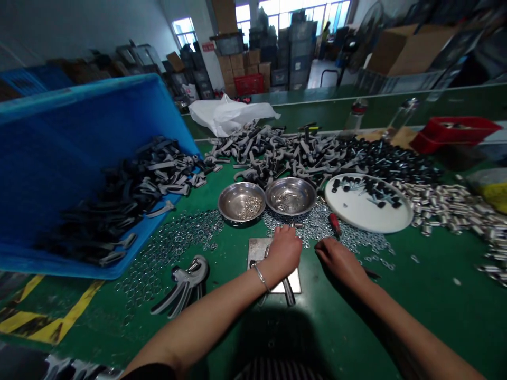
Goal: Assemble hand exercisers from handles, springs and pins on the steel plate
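Note:
My left hand (284,252), with a bracelet at the wrist, is closed over a square metal plate (293,282). From under it sticks out the black grip of a grey hand tool (289,293); my palm and fingers hide the rest. A small threaded metal piece (297,225) shows just past the knuckles. To the right, my right hand (336,256) rests low over the green table, its fingers curled together at the tips. Whatever may be between those fingertips is hidden. A red-handled tool (335,224) lies just beyond it, among small metal nuts (356,237).
Two steel bowls (241,189) (291,211) of small parts stand ahead, beside a white plate (340,211) of black-headed screws. A blue crate (99,105) of handles is at left. Grey tools (190,279), rings (178,237) and metal cylinders (443,208) lie about.

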`<state>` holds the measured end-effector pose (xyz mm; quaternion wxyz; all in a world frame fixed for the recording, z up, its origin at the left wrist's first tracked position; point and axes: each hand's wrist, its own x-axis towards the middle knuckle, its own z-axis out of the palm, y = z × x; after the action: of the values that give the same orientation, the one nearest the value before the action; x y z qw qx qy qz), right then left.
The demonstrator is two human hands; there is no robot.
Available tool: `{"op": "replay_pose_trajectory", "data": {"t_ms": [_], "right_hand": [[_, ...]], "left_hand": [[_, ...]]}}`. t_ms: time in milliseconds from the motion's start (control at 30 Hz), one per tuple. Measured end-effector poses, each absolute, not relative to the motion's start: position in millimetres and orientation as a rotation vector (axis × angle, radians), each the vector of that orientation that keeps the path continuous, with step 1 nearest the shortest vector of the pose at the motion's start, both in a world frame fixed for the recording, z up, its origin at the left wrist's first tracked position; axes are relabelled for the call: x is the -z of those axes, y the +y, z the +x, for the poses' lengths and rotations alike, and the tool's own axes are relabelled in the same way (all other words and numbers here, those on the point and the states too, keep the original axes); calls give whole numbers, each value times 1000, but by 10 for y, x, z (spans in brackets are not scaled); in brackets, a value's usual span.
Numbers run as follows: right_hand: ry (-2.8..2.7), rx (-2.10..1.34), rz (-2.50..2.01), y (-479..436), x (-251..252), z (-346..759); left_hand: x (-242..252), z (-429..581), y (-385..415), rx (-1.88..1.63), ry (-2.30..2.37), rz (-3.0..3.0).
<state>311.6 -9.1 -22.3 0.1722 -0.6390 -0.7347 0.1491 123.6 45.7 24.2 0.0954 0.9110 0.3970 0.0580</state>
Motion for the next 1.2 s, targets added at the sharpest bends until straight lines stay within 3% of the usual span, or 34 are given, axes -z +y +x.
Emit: {"op": "replay_pose_trajectory", "data": {"t_ms": [267,600,1200], "right_hand": [[-2037,-449,-1736,-174,220,3156],[-2175,-388,-1590,-204,105,2909],[-2174,-357,-1742,16,190,2805]], "left_hand": [[-179,1626,420,-65,1257,2644],[-388,955,749,-325,1266,2488],[-229,809,642,-292,1085,2515]]}}
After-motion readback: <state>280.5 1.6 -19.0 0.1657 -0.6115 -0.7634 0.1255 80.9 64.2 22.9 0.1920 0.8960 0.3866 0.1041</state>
